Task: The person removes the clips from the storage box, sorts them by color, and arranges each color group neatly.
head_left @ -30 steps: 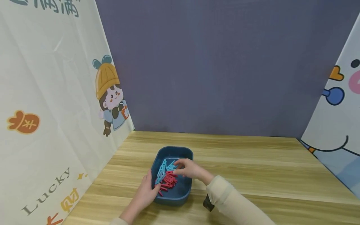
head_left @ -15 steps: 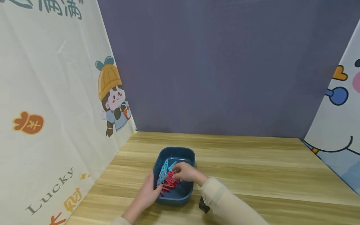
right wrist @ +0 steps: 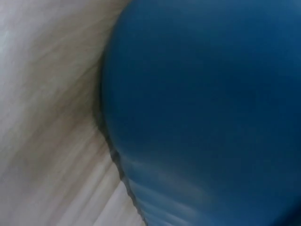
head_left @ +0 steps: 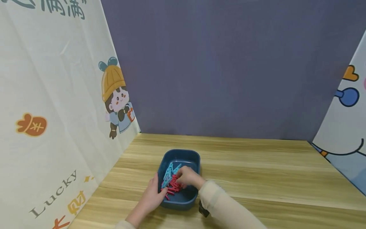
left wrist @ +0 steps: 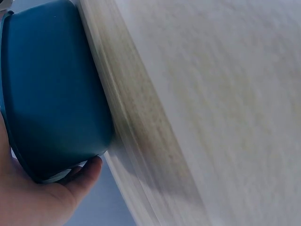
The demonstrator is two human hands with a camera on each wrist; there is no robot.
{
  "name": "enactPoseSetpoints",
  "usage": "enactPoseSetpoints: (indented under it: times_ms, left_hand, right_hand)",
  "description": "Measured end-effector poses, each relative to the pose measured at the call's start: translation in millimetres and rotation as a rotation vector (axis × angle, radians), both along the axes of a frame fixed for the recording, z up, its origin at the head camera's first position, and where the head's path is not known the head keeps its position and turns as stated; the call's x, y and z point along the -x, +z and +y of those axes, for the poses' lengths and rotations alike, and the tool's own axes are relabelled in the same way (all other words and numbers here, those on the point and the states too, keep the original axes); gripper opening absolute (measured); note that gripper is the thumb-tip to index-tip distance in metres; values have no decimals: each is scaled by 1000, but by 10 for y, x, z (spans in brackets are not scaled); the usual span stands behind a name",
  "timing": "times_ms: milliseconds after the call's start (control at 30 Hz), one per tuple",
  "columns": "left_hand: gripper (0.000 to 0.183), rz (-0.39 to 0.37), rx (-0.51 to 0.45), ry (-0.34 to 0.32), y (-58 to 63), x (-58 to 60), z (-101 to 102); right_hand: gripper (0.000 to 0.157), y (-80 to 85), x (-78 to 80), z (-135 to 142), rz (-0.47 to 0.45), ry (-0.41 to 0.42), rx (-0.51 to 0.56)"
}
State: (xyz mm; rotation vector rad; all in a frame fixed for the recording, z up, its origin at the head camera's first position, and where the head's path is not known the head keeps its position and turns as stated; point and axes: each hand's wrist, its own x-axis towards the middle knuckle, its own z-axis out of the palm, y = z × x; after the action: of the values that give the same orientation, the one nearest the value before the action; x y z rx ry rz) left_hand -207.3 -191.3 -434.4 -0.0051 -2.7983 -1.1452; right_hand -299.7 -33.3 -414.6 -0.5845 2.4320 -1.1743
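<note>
A dark blue plastic bin stands on the table, holding light blue clothespins and red clothespins in a loose heap. My left hand grips the bin's left side, thumb over the rim and fingers along the outer wall. In the left wrist view, fingers curl around the bin's lower corner. My right hand reaches down inside the bin, its bent fingertips among the red clothespins; I cannot tell whether they pinch one. Only the bin's outer wall and the tabletop show in the right wrist view.
The wood-grain table extends right of and behind the bin. A purple-grey panel stands at the back. Printed white sheets flank the table, the left one nearer the bin. A small black device shows under the right sleeve.
My right hand has lowered from above the clothespins, its fingertips now deeper among the red ones. My left hand keeps its grip on the bin. The head view has shifted slightly left.
</note>
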Motion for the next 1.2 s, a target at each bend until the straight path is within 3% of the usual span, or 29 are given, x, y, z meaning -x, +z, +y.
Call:
enactPoseSetpoints:
  times_ms: [167, 733, 967, 1200]
  left_hand:
    - [78, 4, 0, -6, -7, 2, -1]
    - [77, 3, 2, -11, 3, 2, -13]
    - [78, -20, -10, -15, 19, 1, -10]
    - [78, -18, -21, -17, 30, -13, -10]
  right_hand:
    - [5, -52, -1, -28, 32, -7, -36]
    - [24, -125, -20, -75, 104, -33, -161]
    - [15, -117, -12, -62, 64, -2, -122]
    - [14, -107, -6, -39, 5, 11, 37]
